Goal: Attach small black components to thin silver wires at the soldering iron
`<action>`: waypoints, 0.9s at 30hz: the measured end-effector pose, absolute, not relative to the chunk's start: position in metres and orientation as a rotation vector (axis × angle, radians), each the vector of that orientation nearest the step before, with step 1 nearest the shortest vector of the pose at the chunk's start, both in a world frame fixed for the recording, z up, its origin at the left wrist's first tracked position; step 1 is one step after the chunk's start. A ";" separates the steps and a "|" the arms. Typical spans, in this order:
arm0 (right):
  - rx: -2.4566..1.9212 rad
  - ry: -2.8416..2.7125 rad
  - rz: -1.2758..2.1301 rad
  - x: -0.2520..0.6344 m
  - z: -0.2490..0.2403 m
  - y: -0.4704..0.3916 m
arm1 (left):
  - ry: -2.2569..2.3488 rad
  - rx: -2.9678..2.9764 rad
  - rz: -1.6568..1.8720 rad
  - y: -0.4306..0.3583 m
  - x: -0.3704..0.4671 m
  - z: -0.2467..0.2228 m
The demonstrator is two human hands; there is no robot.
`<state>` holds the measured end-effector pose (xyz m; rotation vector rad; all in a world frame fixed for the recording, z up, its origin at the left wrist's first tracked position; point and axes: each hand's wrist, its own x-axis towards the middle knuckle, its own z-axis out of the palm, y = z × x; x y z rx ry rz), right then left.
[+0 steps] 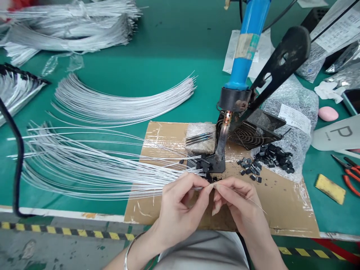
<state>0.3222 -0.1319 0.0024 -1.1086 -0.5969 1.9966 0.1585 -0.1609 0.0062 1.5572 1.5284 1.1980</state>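
In front of the soldering iron stand, my hands meet at the fingertips. My left hand [184, 204] is closed in a pinch; what lies between its fingertips is too small and covered to name. My right hand [239, 202] pinches a thin wire [254, 203], whose loose end sticks out to the lower right across its fingers. A spread of white wires [112, 168] runs from the left up to my left hand. Just beyond my fingertips, small black connectors [204, 165] lie around the stand's foot. The blue-handled soldering iron [244, 56] points down, its tip above the base plate.
Cardboard [157, 140] covers the bench under my hands. A white pad [200, 138] bears metal rods. Behind the iron is a black fan [250, 129]. Loose black connectors [274, 157] lie on bubble wrap [295, 97]. Another wire bundle [126, 103] lies behind; pliers [351, 172] are right.
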 end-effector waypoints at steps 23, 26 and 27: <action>-1.063 -0.728 1.746 0.313 -0.009 -0.145 | 1.536 1.328 1.290 -0.161 0.169 0.003; -1.332 -1.160 1.221 0.337 -0.015 -0.139 | 1.566 1.249 1.262 -0.157 0.166 0.005; -1.440 -1.310 0.935 0.347 -0.018 -0.136 | 1.562 1.224 1.258 -0.157 0.166 0.006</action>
